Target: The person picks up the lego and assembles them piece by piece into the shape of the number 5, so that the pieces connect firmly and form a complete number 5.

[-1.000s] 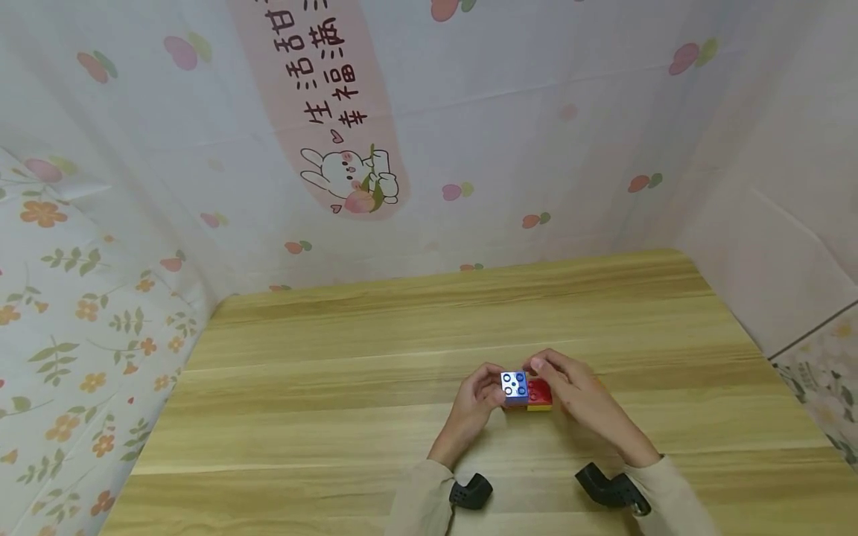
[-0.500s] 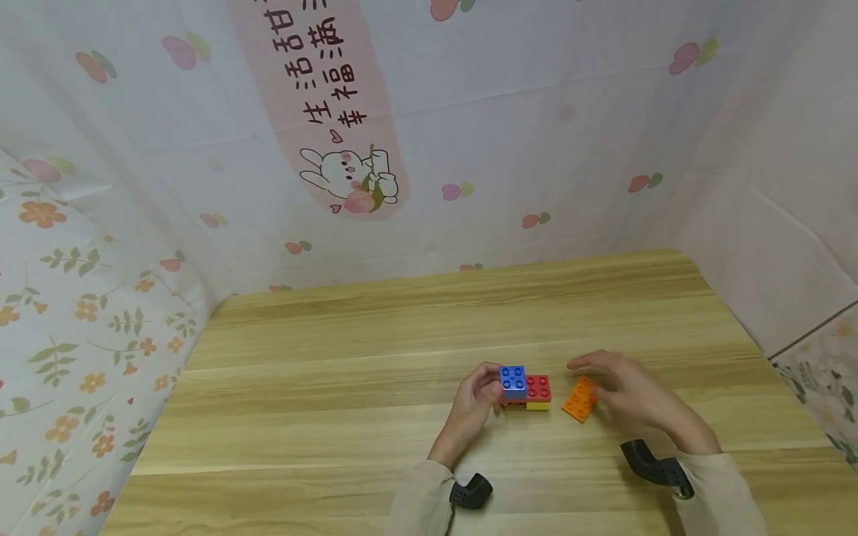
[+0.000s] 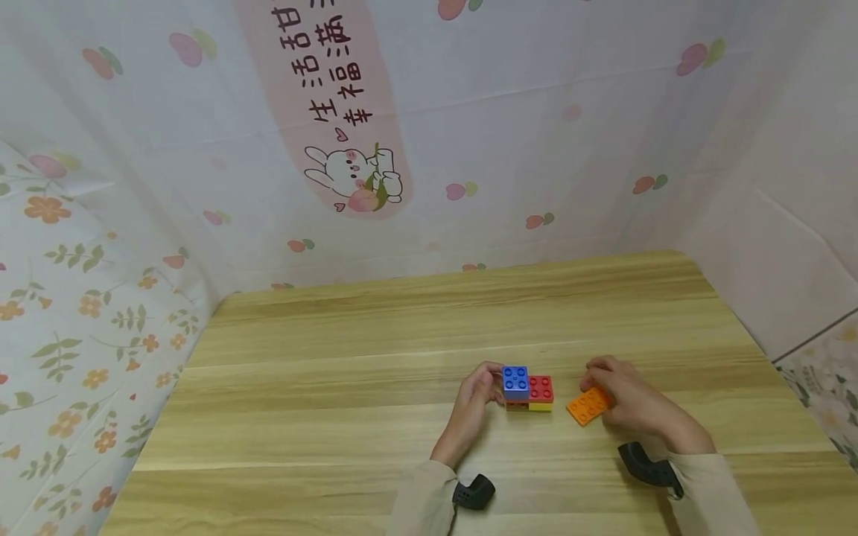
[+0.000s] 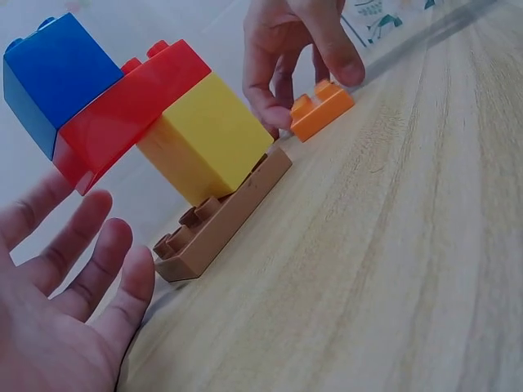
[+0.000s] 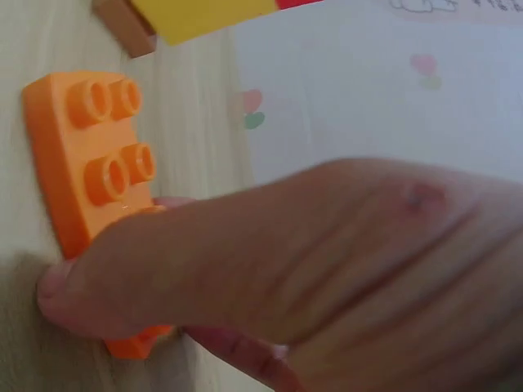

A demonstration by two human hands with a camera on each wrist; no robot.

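Note:
A stack of toy building bricks stands on the table: a brown base (image 4: 233, 230), a yellow brick (image 4: 216, 135), a red brick (image 4: 135, 102) overhanging to the left, and a blue brick (image 3: 515, 383) on top. Beside the stack's left side is my left hand (image 3: 472, 409), its fingers spread and relaxed; whether a fingertip touches the red brick I cannot tell. To the right of the stack, my right hand (image 3: 633, 406) pinches a flat orange brick (image 3: 586, 408) by its right end. In the right wrist view, the thumb (image 5: 90, 294) lies across the orange brick's near end.
The wooden table (image 3: 322, 417) stretches away on the left and behind the bricks. A printed curtain (image 3: 469, 134) hangs along its back edge, with flowered cloth (image 3: 80, 335) at the left. Black devices (image 3: 474, 492) are strapped to both wrists.
My right hand has moved from the stack rightward to the orange brick, which it now grips and has turned slightly. The left hand has loosened from the blue brick, fingers now extended.

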